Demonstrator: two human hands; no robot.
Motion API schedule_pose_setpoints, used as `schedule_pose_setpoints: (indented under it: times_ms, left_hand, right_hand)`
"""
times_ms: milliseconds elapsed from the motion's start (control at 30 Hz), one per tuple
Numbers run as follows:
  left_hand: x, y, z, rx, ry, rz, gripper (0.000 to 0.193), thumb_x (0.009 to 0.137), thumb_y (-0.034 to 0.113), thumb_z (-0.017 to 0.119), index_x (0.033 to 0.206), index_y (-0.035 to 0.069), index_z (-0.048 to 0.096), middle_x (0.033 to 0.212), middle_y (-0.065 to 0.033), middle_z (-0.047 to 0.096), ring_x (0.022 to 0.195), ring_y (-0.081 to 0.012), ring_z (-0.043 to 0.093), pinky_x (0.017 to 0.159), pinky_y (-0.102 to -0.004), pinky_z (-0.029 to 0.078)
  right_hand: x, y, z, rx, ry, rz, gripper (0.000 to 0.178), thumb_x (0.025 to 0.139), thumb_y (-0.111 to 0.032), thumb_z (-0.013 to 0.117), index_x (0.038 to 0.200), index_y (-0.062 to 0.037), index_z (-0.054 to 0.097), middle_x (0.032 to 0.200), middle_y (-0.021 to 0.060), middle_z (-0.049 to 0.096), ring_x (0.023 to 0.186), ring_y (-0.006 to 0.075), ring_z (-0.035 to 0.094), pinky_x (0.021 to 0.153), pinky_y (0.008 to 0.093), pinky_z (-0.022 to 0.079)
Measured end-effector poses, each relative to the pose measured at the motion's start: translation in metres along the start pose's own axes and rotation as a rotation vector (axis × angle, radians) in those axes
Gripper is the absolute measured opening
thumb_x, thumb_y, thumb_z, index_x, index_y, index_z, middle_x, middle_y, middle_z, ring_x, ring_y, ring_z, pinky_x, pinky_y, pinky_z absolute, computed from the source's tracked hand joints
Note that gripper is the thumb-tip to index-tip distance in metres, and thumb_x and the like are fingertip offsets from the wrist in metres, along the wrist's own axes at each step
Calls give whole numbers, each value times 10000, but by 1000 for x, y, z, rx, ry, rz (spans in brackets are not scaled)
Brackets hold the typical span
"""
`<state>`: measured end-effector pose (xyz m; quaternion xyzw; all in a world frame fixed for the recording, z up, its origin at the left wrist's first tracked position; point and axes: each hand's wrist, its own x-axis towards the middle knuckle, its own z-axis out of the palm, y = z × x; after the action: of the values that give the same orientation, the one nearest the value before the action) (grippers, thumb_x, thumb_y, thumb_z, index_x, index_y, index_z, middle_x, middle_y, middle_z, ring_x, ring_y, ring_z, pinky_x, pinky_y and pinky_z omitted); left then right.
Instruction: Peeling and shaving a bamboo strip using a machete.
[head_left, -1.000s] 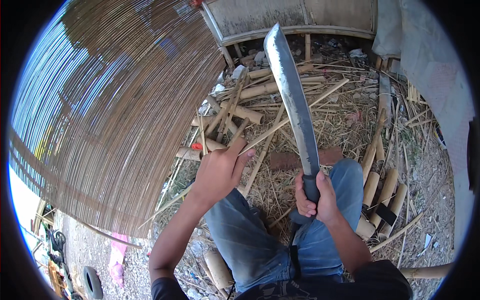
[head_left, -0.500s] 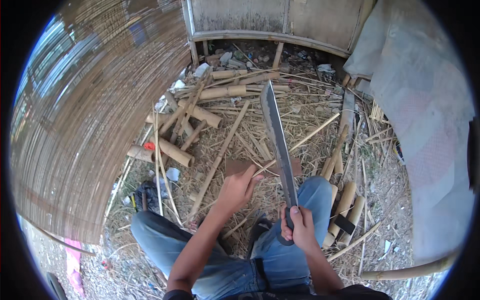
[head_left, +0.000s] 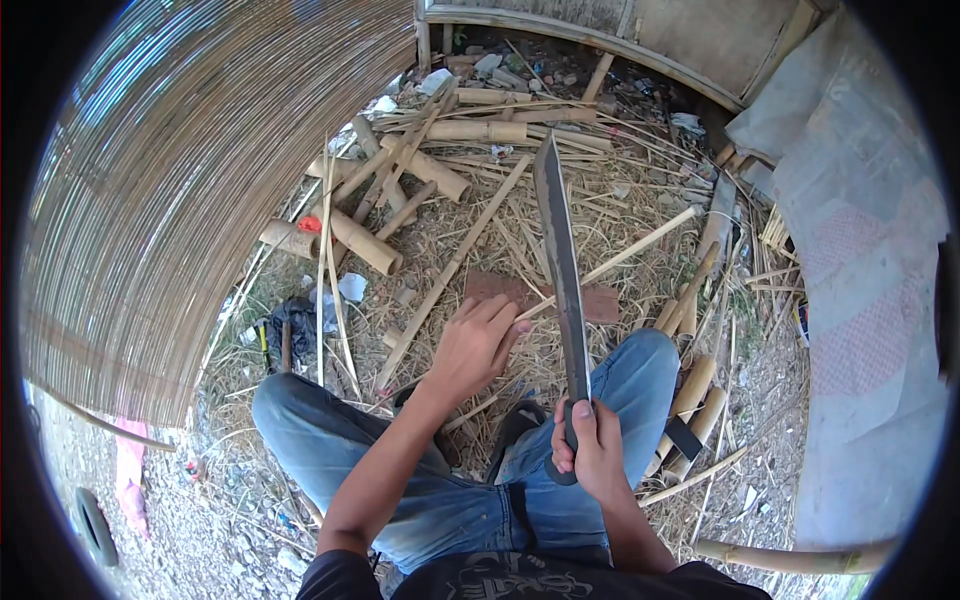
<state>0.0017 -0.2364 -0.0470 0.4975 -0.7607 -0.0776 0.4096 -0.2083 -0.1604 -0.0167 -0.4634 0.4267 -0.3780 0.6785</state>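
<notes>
My right hand [head_left: 592, 450] is wrapped round the dark handle of a machete [head_left: 563, 240], whose long blade points up and away from me. Pinched in my left hand [head_left: 478, 342] is the near end of a narrow bamboo strip [head_left: 645, 243], slanting off to the far right. In the picture the blade crosses over the strip; whether they touch, I cannot tell. Under the crossing lies a flat reddish-brown slab [head_left: 602, 304] on the ground. The tips of my left fingers are partly hidden.
Cut bamboo tubes [head_left: 355, 240] and split lengths lie heaped ahead and to the left. More bamboo pieces [head_left: 692, 385] rest beside my right knee. Shavings cover the ground. A slatted bamboo screen [head_left: 230, 180] stands at the left, a grey sheet [head_left: 860, 330] at the right.
My view has tilted and turned a little, so the ground and bamboo sit higher in the picture. My left fingers look more bunched at the strip's end. Both hands keep their holds.
</notes>
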Motion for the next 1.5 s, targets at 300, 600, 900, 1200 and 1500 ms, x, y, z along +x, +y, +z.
schedule_pose_setpoints:
  times_ms: [300, 600, 900, 1200, 1500]
  left_hand:
    - [14, 21, -25, -306, 243, -131, 152, 996, 161, 564, 954, 15, 569, 824, -162, 558, 716, -353, 579, 635, -417, 451]
    - [63, 44, -36, -523, 432, 21, 327, 1073, 294, 467, 953, 5, 562, 696, -126, 548, 582, -242, 550, 567, -349, 442]
    - [51, 1, -3, -730, 285, -63, 535, 1091, 468, 301, 1041, 15, 581, 795, -26, 538, 664, -101, 483, 596, -270, 398]
    - [115, 2, -142, -165, 832, 304, 489, 1092, 372, 298, 1162, 7, 615, 1142, -142, 660, 1126, -259, 601, 1027, -401, 437]
    - [263, 63, -159, 170, 240, 457, 371, 1057, 308, 412, 1216, 25, 590, 1156, -190, 566, 1143, -367, 506, 1074, -473, 337]
  right_hand:
    - [-6, -42, 34, -243, -24, -230, 357, 1030, -351, 545, 947, -4, 519, 539, 3, 470, 465, 64, 465, 439, 240, 356]
    - [-5, -85, 46, -280, 9, -404, 370, 1010, -355, 574, 1011, 14, 548, 577, 6, 498, 495, 68, 491, 462, 255, 376]
    - [22, -56, 47, -571, 111, -447, 363, 999, -358, 608, 997, 4, 576, 555, 87, 518, 464, 192, 538, 498, 344, 420]
    - [15, -69, 33, -570, 186, -399, 375, 1011, -337, 589, 1024, 37, 575, 560, 114, 523, 485, 223, 549, 516, 365, 424]
    - [0, -98, 34, -709, 193, -353, 460, 1022, -405, 559, 1046, 54, 572, 596, 179, 561, 582, 376, 629, 577, 424, 458]
